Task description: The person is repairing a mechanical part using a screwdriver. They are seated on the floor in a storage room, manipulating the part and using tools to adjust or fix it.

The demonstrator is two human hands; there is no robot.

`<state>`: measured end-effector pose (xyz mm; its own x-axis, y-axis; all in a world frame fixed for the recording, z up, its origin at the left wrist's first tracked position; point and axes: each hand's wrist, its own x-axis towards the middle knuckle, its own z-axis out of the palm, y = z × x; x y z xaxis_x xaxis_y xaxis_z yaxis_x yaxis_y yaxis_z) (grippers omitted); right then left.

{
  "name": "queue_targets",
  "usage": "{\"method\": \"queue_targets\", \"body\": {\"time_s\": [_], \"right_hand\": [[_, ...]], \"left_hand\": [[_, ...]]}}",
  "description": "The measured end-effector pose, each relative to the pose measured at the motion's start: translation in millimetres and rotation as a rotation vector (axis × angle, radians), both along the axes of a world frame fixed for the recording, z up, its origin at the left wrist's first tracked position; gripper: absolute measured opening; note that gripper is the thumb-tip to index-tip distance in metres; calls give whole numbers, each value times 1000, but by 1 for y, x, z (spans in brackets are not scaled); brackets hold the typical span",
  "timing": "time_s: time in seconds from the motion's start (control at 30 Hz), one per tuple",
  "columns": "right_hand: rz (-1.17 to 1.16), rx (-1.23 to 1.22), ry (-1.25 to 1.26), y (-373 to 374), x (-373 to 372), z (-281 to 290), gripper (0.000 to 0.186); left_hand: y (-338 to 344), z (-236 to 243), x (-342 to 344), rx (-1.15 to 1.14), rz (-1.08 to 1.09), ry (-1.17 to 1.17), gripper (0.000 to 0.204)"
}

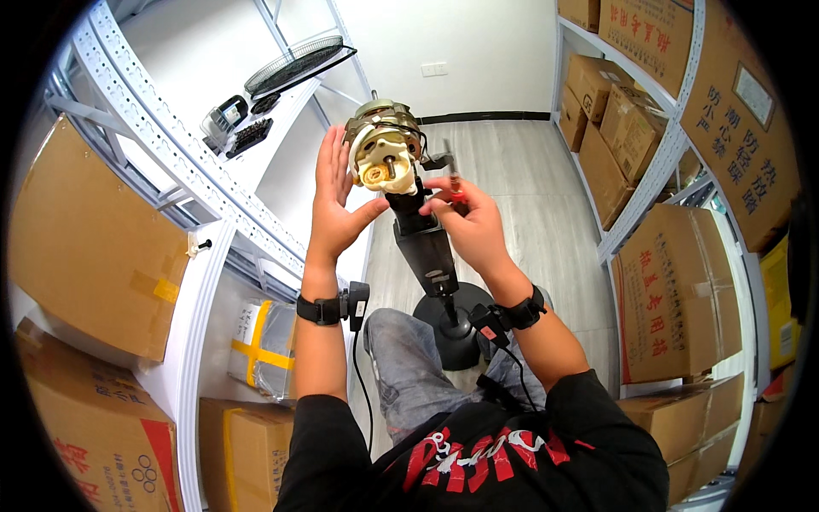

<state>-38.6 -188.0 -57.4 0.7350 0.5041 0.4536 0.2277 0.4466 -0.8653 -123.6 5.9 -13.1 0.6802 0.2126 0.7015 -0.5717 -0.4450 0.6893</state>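
An uncovered fan motor point(382, 162) with a cream gear housing sits on top of a black stand post point(426, 256), in front of me. The post rises from a round black base point(445, 346) on the floor, near my knees. My left hand point(334, 209) is held along the motor's left side, fingers stretched up and thumb apart; whether it touches the housing I cannot tell. To the right of the motor, my right hand point(475, 229) has its fingers curled around a screwdriver point(458, 194) with a red part. Its tip is hard to make out.
At the left, a white shelf carries a round black fan grille point(294, 70) and a black slotted part point(249, 136). Cardboard boxes fill the racks at left point(94, 247) and right point(678, 294). Cables hang from both wrist straps point(322, 309).
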Motion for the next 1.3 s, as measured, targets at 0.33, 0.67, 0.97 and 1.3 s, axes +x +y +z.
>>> {"method": "queue_targets", "body": {"time_s": [0.33,0.67,0.97,1.3], "right_hand": [[3,-28,3,-4,7,-11,21],[96,69,141,9,0,7,23],[199,36,202,4,1,13,27],[208,46,236,2,-5,23,31]], "left_hand": [[-11,-21,8,-188,-43,32,107],[-9,-15,12,-186,-106,18,107],[-11,-23,10,-144,-21,28,104],[-17,-36,11,-161,195,17,88]]}}
